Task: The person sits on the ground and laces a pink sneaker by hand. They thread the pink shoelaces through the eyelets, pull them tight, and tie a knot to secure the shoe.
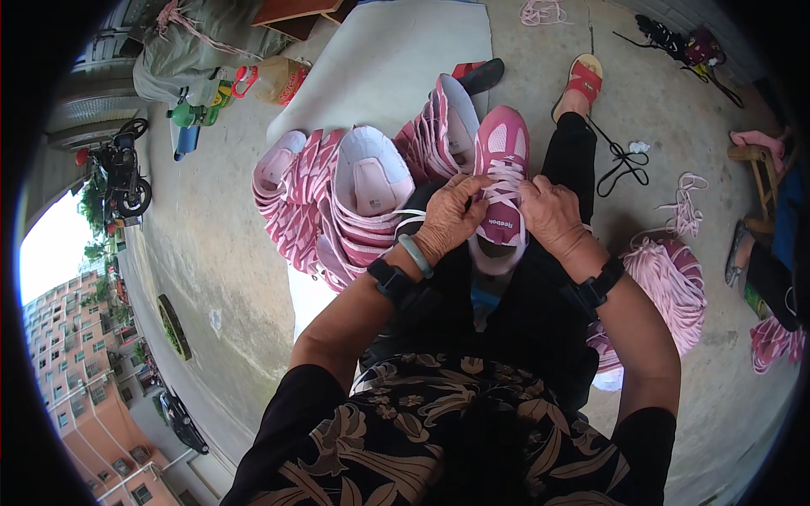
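A pink sneaker (501, 160) with pale pink laces rests on my lap, toe pointing away. My left hand (449, 218) grips its left side and pinches the lace near the tongue. My right hand (552, 216) holds the shoe's right side, fingers on the lace. A white lace end runs off to the left from under my left hand. Both wrists wear black bands, and the left also has a pale green bangle.
A stack of pink-and-white sneakers (354, 198) lies at my left on a white sheet (380, 59). A bundle of pink laces (675, 282) sits at my right. A black lace (623, 164), a red sandal (584, 80) and a wooden stool (759, 169) are on the concrete floor.
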### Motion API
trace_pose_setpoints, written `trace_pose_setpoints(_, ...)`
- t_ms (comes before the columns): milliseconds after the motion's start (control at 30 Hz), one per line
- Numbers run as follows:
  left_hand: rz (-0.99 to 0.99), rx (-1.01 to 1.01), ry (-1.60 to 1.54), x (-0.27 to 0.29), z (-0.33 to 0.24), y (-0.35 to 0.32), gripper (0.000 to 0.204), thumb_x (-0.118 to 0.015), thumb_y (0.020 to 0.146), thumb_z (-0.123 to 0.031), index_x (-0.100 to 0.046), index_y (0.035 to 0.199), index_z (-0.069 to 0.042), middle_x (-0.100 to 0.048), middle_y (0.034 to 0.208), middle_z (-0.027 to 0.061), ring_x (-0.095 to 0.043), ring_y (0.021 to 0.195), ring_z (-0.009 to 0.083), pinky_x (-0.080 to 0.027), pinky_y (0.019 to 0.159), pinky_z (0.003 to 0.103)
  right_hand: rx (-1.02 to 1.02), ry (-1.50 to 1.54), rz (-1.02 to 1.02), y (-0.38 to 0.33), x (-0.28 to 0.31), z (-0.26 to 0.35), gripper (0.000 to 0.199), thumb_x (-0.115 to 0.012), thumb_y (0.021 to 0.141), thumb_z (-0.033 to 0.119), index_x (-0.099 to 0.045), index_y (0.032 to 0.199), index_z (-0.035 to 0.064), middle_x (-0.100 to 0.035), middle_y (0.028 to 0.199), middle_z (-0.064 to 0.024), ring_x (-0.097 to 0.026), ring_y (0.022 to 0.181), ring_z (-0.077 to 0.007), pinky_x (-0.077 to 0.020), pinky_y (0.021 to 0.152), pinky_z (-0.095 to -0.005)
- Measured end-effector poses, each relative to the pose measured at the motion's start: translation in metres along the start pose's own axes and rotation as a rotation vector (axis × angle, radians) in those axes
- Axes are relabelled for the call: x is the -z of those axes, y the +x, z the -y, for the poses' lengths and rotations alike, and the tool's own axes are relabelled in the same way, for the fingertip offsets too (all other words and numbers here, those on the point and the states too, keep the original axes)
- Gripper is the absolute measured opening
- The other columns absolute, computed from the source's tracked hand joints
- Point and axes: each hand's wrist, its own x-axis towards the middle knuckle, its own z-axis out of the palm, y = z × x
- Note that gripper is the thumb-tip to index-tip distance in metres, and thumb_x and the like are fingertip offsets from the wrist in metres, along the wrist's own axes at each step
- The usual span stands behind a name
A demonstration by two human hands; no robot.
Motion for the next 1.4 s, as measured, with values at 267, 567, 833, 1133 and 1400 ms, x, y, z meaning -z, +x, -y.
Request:
trace_pose_setpoints(267,0.078,0.020,0.096,-0.002,0.001,0.007,0.034,-0.053,0.067,0.003,-0.052,0.100,-0.005,-0.053,0.086,0.0136,-0.056,0.074,0.0248,-0.046,0.066,0.031,-0.755,0.892,0.218,-0.021,0.000,0.010,0.026,-0.052,0.069,-0.003,-0.048,0.092,0.0059,-0.055,0.061,-0.0130,-0.056,0.054,-0.0274,-0.0470,0.055,-0.0312)
trace_pose_setpoints(567,-0.024,-0.031,0.097,-0.013,-0.001,-0.016,0.030,-0.050,0.066,0.002,-0.049,0.095,-0.004,-0.053,0.083,0.0144,-0.055,0.068,0.0294,-0.045,0.061,0.033,-0.545,0.634,0.264,-0.038,0.003,0.030,0.035,-0.054,0.067,0.000,-0.043,0.100,0.0065,-0.055,0.061,-0.0126,-0.056,0.058,-0.0311,-0.0445,0.055,-0.0375)
trace_pose_setpoints(833,-0.084,0.023,0.134,-0.007,-0.006,-0.013,0.025,-0.057,0.073,-0.007,-0.048,0.096,-0.008,-0.054,0.071,0.0126,-0.057,0.067,0.0325,-0.045,0.058,0.036,-0.481,0.675,0.175,-0.036,0.038,0.013,0.020,-0.056,0.075,0.006,-0.051,0.094,0.0046,-0.053,0.059,-0.0106,-0.056,0.052,-0.0205,-0.0431,0.049,-0.0306)
trace_pose_setpoints(1133,0.203,-0.104,0.537,0.048,-0.024,-0.036,0.026,-0.054,0.083,-0.031,-0.053,0.069,-0.009,-0.053,0.055,0.0137,-0.055,0.057,0.0360,-0.044,0.050,0.043,-0.318,0.369,0.096,-0.068,0.061,0.013,0.007,-0.058,0.080,0.014,-0.057,0.078,0.0074,-0.056,0.064,-0.0127,-0.056,0.058,-0.0313,-0.0426,0.051,-0.0354)
trace_pose_setpoints(1400,0.277,-0.066,0.280,0.112,-0.018,-0.072,0.014,-0.056,0.084,-0.016,-0.058,0.078,-0.004,-0.054,0.057,0.0109,-0.058,0.053,0.0260,-0.044,0.048,0.033,-0.482,0.634,0.080,-0.078,0.054,-0.004,0.005,-0.057,0.083,0.005,-0.057,0.080,0.0006,-0.047,0.062,-0.0014,-0.042,0.059,-0.0058,-0.0374,0.054,-0.0210)
